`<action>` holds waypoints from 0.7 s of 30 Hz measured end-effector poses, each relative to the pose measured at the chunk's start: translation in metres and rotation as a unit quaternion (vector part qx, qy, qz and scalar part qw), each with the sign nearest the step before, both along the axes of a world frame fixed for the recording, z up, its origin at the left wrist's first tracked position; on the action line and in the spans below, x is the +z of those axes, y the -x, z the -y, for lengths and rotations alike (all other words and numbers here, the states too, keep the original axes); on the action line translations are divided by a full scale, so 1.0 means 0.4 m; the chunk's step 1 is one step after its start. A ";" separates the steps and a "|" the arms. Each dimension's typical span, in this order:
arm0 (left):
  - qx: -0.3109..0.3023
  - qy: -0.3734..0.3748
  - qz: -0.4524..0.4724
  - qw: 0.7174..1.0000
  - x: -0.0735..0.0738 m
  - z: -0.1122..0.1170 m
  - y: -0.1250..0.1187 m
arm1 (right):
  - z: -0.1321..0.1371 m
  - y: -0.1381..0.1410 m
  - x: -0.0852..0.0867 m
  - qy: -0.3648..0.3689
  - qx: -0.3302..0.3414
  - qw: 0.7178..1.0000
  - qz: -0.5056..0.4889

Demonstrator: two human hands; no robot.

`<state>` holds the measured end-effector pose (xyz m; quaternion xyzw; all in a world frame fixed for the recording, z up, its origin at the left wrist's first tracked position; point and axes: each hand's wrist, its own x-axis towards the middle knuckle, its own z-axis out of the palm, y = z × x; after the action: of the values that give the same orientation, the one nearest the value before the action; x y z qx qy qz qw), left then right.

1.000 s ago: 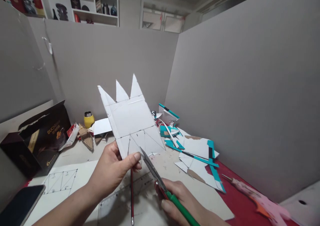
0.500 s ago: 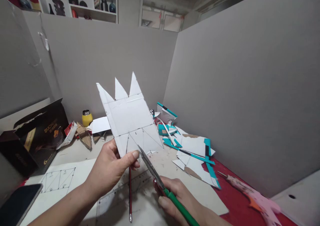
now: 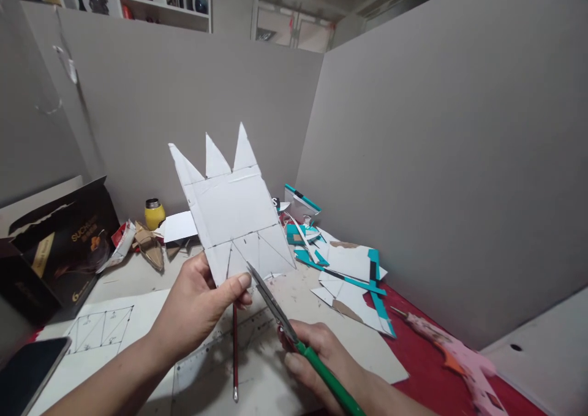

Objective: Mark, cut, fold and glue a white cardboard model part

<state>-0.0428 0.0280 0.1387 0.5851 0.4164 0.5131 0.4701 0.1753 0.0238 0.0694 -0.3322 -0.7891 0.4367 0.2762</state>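
My left hand (image 3: pixel 206 299) pinches the lower left edge of a white piece of cardboard (image 3: pixel 234 208), held up and tilted. Three pointed spikes are cut along its top, and pencil lines mark triangles along its lower part. In my right hand (image 3: pixel 316 355) is a pair of scissors (image 3: pixel 271 302) with green handles. Its blades lie at the lower edge of the cardboard, close to my left thumb, with the tip on the drawn triangles. Below the cardboard, a dark red pencil (image 3: pixel 236 355) lies on the table.
Cardboard scraps with teal edges (image 3: pixel 349 275) lie at the right. A pink glue gun (image 3: pixel 450 348) rests on red cloth. At the left are a phone (image 3: pixel 32 367), a sheet with a drawn grid (image 3: pixel 101 327), a dark box (image 3: pixel 55 250) and a yellow jar (image 3: pixel 154 214).
The whole view has shifted slightly, so everything sits a little further left and up. Both hands keep their hold, and the scissors stay at about the same spot on the cardboard.
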 end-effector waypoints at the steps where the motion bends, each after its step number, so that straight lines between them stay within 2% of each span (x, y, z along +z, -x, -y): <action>1: -0.001 0.001 0.001 1.000 0.001 0.000 0.000 | -0.001 0.000 -0.006 -0.005 -0.003 1.000 0.001; 7: -0.012 -0.005 0.005 1.000 0.006 -0.006 -0.002 | -0.003 -0.001 -0.035 -0.035 -0.001 0.999 -0.021; 21: -0.026 0.013 -0.044 0.999 0.004 0.006 -0.012 | -0.002 -0.001 -0.041 -0.024 0.003 0.998 -0.053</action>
<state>-0.0381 0.0258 0.1404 0.6115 0.4282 0.4689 0.4722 0.1758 0.0247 0.0528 -0.2995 -0.7844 0.4354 0.3245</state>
